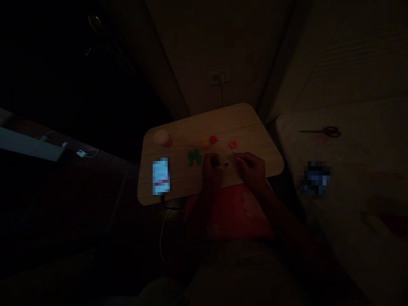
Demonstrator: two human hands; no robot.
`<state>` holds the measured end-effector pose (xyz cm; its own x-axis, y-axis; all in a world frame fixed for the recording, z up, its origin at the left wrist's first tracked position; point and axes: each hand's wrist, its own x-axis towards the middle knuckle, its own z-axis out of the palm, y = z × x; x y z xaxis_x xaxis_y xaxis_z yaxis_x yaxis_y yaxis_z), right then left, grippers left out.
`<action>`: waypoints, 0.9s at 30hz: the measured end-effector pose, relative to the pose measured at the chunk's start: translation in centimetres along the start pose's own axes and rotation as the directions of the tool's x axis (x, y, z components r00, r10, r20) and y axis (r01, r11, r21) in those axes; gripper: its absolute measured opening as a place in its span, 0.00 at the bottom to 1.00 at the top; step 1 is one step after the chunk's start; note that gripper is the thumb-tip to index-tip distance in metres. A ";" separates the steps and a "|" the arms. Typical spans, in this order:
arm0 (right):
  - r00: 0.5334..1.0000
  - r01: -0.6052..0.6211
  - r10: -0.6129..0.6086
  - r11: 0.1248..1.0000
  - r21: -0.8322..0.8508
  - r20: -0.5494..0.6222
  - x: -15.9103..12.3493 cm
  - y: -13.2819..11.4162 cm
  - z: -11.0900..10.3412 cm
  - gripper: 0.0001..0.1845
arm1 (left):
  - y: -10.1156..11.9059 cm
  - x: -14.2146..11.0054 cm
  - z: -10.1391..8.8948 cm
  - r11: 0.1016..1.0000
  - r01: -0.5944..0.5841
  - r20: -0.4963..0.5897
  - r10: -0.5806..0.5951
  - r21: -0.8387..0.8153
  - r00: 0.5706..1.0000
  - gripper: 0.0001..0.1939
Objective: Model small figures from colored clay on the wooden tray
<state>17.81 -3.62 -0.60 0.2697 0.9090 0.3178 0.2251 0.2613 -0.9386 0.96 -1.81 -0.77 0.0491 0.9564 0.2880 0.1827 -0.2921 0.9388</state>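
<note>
In a very dim room, my two hands rest on a small wooden table (pixel 223 123). My left hand (pixel 212 170) is curled, fingers closed near a small dark bit (pixel 226 164) on the tabletop. My right hand (pixel 251 168) is also closed, pinching a thin greenish tool (pixel 236 154). Just beyond the hands lie small clay pieces: a green shape (pixel 194 157), an orange ball (pixel 205 144), a red ball (pixel 213 139) and a pink flower-like piece (pixel 233 144).
A small round tub (pixel 162 137) and a lit phone (pixel 161 176) with a cable lie on the table's left side. Scissors (pixel 321 131) rest on the pale bed to the right. A wall socket (pixel 219 76) sits behind the table.
</note>
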 end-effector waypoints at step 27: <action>0.973 -0.228 0.230 0.968 0.103 -0.001 -0.3 -0.5 0.3 0.10 | -1.2 0.5 0.2 0.996 0.015 -0.107 -0.024 -0.090 0.994 0.18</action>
<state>17.32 -3.91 -0.26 0.3148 0.9445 0.0939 0.0600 0.0790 -0.9951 0.96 -1.03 -1.77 -0.0602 0.9571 0.2836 0.0944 -0.2773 0.9561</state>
